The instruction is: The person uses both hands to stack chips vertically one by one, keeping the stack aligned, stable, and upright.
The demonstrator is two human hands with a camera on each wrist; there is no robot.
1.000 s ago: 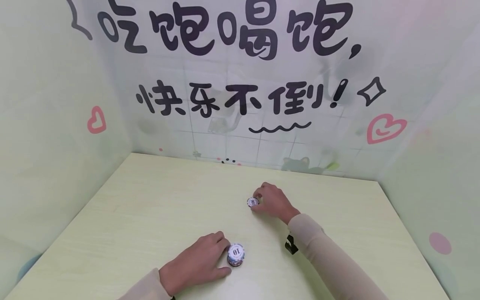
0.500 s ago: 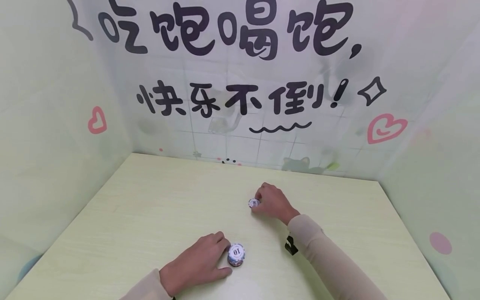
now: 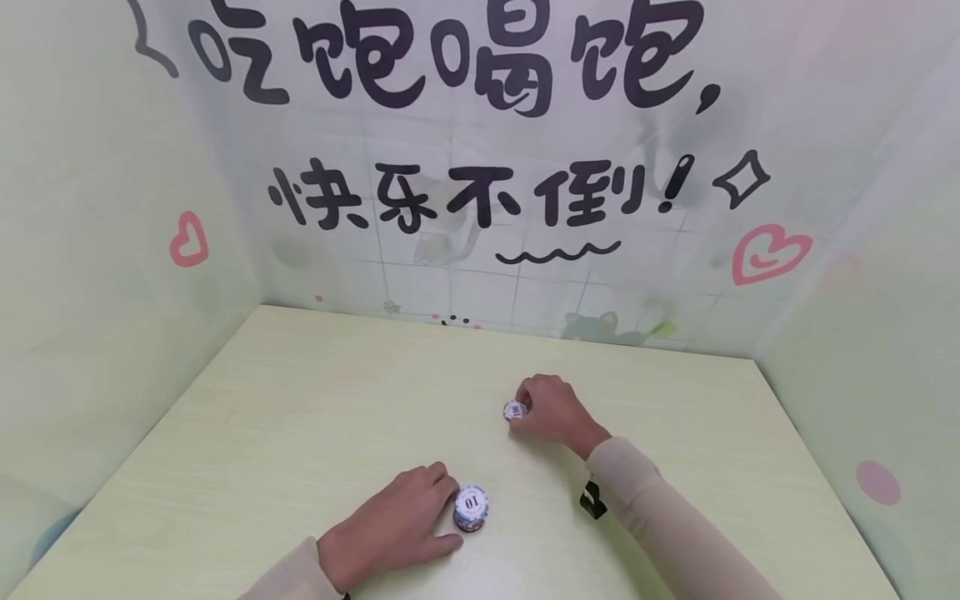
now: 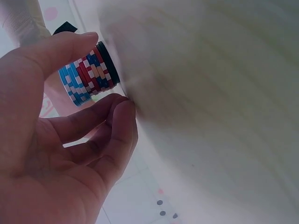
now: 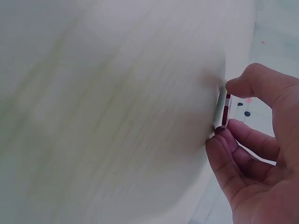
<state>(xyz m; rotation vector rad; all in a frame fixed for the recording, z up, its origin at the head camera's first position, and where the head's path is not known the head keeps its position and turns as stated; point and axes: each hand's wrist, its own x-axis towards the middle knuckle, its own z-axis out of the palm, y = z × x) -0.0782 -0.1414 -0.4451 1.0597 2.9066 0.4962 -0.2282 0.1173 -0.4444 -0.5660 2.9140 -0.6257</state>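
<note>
In the head view, a stack of poker chips (image 3: pixel 471 508) with a white "10" face on top stands near the front middle of the table. My left hand (image 3: pixel 397 525) lies at its left side, thumb and fingers spread loosely about it. The left wrist view shows the stack's blue, red and black edges (image 4: pixel 88 73) between the thumb and fingers, without a visible squeeze. Farther back, my right hand (image 3: pixel 553 410) pinches a single poker chip (image 3: pixel 514 411) marked "100". Its red and white edge (image 5: pixel 226 111) shows between thumb and fingers; whether it touches the table is unclear.
The pale wooden table (image 3: pixel 315 400) meets a printed back wall (image 3: pixel 480 283) with lettering. Light side walls stand on the left (image 3: pixel 97 275) and right (image 3: pixel 870 333). A dark strap (image 3: pixel 592 500) hangs below the right sleeve.
My right hand has shifted slightly nearer and to the right with the chip in its fingers. The left hand and the stack have stayed in place.
</note>
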